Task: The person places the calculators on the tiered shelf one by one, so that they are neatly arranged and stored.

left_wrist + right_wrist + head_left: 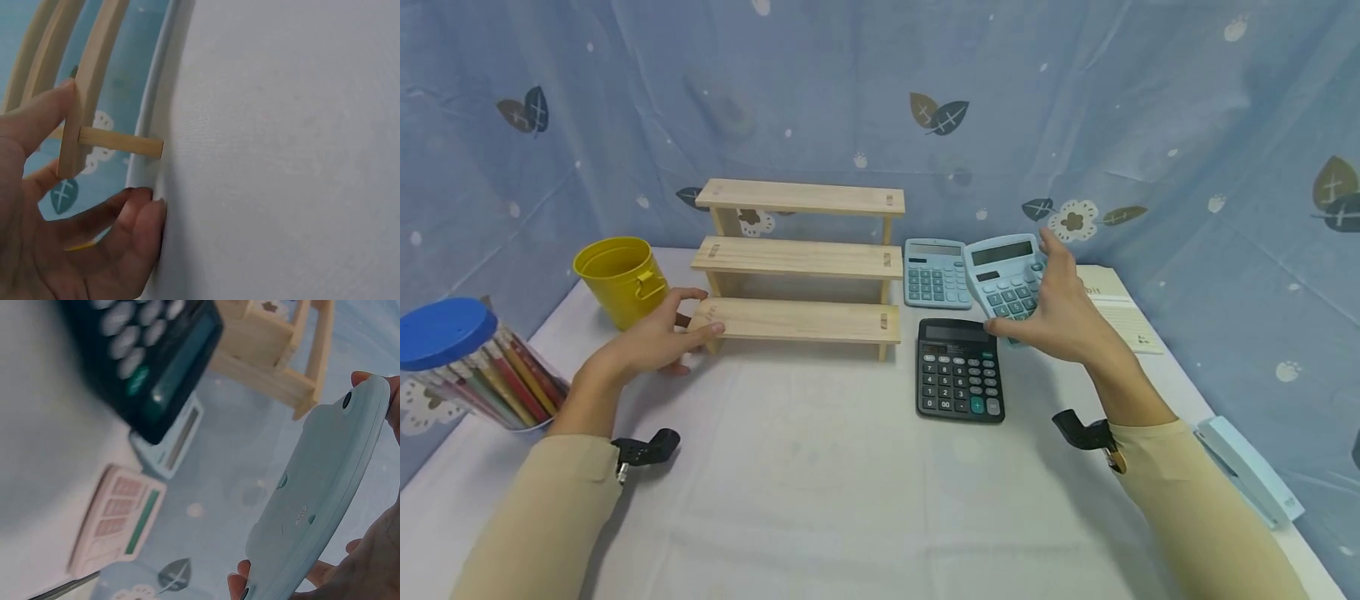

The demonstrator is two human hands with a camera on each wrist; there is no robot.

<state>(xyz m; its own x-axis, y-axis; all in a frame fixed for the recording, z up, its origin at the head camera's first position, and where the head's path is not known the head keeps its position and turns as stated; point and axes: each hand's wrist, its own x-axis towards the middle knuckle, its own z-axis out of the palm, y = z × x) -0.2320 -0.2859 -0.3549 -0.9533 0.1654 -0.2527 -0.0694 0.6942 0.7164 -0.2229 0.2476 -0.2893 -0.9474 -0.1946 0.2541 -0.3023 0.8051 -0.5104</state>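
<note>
My left hand (658, 333) pinches the left end of the lowest board of a three-tier wooden shelf (797, 321). In the left wrist view the thumb lies on that board, and the other fingers curl near its leg. My right hand (1063, 308) grips a light blue calculator (1004, 275) by its sides, tilted and lifted off the table; its back faces the right wrist camera. Behind it a second light blue calculator (934, 275) stands beside the shelf. A black calculator (959, 371) lies in front. The right wrist view also shows a pink calculator (115, 522), hidden in the head view.
A yellow bucket (621, 287) stands left of the shelf. Nearer on the left is a clear jar of coloured pencils (505, 375) with a blue lid. At right are a cream notebook (1123, 312) and a long light blue object (1251, 471), perhaps a stapler. Patterned blue cloth hangs behind.
</note>
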